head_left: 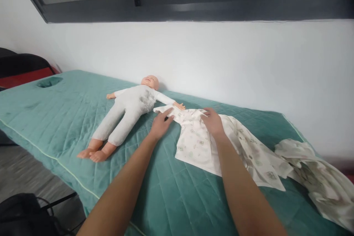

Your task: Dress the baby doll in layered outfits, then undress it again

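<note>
A white baby shirt (pixel 193 140) with a small faint print lies spread on the green quilted cover (pixel 163 184). The fingers of my left hand (pixel 161 123) rest on its left sleeve, with the thumb held apart. At the collar, my right hand (pixel 213 122) has fingers and thumb closed on the cloth; its fingertips are partly hidden. Left of the shirt, a baby doll (pixel 135 99) in a white one-piece lies on its back, arms out and feet toward me. One doll hand reaches close to the shirt's sleeve.
More printed baby clothing (pixel 251 151) lies right of the shirt, and a crumpled printed cloth (pixel 318 177) is at the far right. A white wall (pixel 221 59) runs behind the bed under a dark window frame (pixel 193 9). A black object (pixel 24 214) stands at lower left.
</note>
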`<state>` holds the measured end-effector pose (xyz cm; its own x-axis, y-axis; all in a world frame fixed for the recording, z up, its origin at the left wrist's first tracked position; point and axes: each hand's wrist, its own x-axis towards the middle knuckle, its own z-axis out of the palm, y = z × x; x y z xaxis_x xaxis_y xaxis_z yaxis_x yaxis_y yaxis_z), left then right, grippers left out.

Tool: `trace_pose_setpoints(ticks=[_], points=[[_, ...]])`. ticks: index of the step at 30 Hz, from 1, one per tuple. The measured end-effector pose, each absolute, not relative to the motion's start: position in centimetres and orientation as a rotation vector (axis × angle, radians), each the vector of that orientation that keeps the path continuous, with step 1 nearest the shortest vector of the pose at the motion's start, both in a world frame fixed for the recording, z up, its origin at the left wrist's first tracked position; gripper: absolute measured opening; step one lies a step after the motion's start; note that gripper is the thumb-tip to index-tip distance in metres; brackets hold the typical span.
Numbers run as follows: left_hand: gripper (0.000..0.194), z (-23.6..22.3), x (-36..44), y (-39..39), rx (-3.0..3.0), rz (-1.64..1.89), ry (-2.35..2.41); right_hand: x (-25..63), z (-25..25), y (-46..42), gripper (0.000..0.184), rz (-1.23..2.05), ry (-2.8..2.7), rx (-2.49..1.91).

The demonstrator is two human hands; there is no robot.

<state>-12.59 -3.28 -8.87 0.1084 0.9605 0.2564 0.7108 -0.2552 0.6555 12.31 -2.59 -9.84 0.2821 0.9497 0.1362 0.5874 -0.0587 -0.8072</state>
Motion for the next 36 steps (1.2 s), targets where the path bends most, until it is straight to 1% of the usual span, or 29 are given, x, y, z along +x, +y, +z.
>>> trace_pose_setpoints(ticks=[2, 5, 8, 12, 16, 18, 20, 22, 24, 26, 29, 36], points=[[0.049, -8.9, -13.2, -2.5, 1.956, 1.035, 1.619, 12.2, -9.9, -2.4, 0.045, 0.614, -1.402, -1.687], [0.049, -9.0, -13.5, -2.1, 1.901, 1.107, 1.748, 12.3, -10.0, -2.5, 0.043, 0.552, -1.402, -1.709], [0.048, -9.2, -13.3, -2.2, 1.901, 1.017, 2.000, 12.4, -9.8, -2.9, 0.044, 0.455, -1.409, -1.803], [0.041, -9.1, -13.0, -3.0, 1.934, 0.841, 2.273, 12.2, -9.6, -3.3, 0.049, 0.382, -1.488, -1.952], [0.041, -8.7, -12.6, -3.7, 1.935, 0.895, 2.350, 12.1, -10.0, -3.0, 0.054, 0.344, -1.605, -1.864], [0.038, -8.7, -12.3, -4.0, 2.038, 0.986, 2.301, 12.0, -10.4, -2.7, 0.053, 0.347, -1.635, -1.756], [0.036, -8.9, -11.9, -4.2, 2.301, 1.048, 2.085, 11.9, -10.7, -2.5, 0.051, 0.363, -1.649, -1.669], [0.038, -9.2, -11.6, -4.2, 2.576, 0.981, 1.745, 11.7, -11.0, -2.3, 0.052, 0.370, -1.698, -1.618], [0.043, -9.6, -11.3, -4.1, 2.670, 0.848, 1.537, 11.5, -11.2, -2.2, 0.053, 0.346, -1.799, -1.593], [0.045, -9.9, -11.2, -3.9, 2.639, 0.779, 1.524, 11.5, -11.4, -2.1, 0.049, 0.296, -1.892, -1.609], [0.045, -10.0, -11.2, -3.8, 2.552, 0.751, 1.632, 11.6, -11.7, -1.8, 0.042, 0.233, -1.921, -1.701], [0.040, -9.9, -11.4, -3.4, 2.422, 0.716, 1.853, 11.5, -12.1, -1.5, 0.046, 0.185, -1.890, -1.805]])
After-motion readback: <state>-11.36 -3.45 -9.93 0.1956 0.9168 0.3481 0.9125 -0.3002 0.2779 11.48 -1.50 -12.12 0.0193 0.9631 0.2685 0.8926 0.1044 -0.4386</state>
